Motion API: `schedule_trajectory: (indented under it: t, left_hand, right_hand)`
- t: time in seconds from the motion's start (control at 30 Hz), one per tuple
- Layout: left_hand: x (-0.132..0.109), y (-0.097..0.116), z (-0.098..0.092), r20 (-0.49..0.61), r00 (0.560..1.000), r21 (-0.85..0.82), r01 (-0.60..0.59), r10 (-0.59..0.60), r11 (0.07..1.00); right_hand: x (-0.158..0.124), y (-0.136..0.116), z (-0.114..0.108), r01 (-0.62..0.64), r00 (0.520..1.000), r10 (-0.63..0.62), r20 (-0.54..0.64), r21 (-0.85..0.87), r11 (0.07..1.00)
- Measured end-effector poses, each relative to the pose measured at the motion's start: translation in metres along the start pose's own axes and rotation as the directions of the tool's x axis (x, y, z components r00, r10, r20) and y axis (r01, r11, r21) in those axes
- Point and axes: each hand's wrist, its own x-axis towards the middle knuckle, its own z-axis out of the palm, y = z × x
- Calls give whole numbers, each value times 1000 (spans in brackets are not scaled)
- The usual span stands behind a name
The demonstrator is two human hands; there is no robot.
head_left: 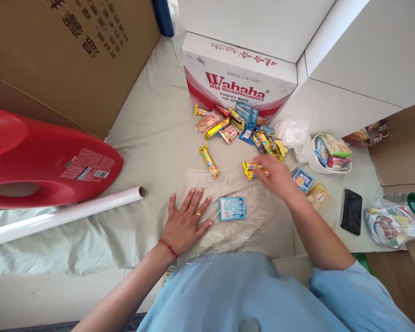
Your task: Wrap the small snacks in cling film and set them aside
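Observation:
My left hand lies flat with fingers spread on the cloth, at the edge of a clear plastic bag. On that bag rests a light blue packet, to the right of my left hand. My right hand reaches over two small yellow packets, its fingertips at their right part; whether it grips them is hidden. A single yellow snack bar lies apart, left of them. Behind is a pile of mixed wrapped snacks.
A Wahaha carton stands behind the pile. On the right are a white snack tub, a blue packet, a black phone and a bagged item. A red jug and white roll are left.

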Motion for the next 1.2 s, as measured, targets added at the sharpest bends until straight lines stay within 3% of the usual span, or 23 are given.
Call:
schedule_trajectory:
  t: [0.1,0.2,0.3,0.47,0.6,0.7,0.9,1.1,1.2]
  left_hand:
    - [1,2,0,10,1000,6,8,-8,1000]
    - [2,2,0,10,1000,1,22,-22,1000]
    - [1,3,-1,5,999,-12,33,-33,999]
    - [1,3,-2,-4,999,-28,42,-42,999]
    - [1,4,-3,-10,999,-39,48,-48,998]
    - [1,4,-3,-11,999,-45,46,-47,998]
    - [1,4,-2,-12,999,-38,45,-46,998]
    - [1,4,-2,-12,999,-35,38,-39,999]
    - [2,5,-2,-11,999,-43,39,-40,998]
  right_hand:
    - [62,40,-26,-196,980,190,-50,-331,923]
    - [117,67,-35,-113,976,197,93,-558,822]
    - [150,79,-29,-41,928,260,267,-621,783]
    - [168,89,-17,23,814,361,455,-646,763]
    - [171,94,-16,29,803,343,488,-607,794]
    - [172,93,-17,-16,823,345,452,-588,809]
    - [164,79,-39,-181,913,353,204,-574,799]
    - [105,44,-83,-166,984,137,-109,-323,932]
    - [59,22,-76,-5,997,-3,-82,-86,996]
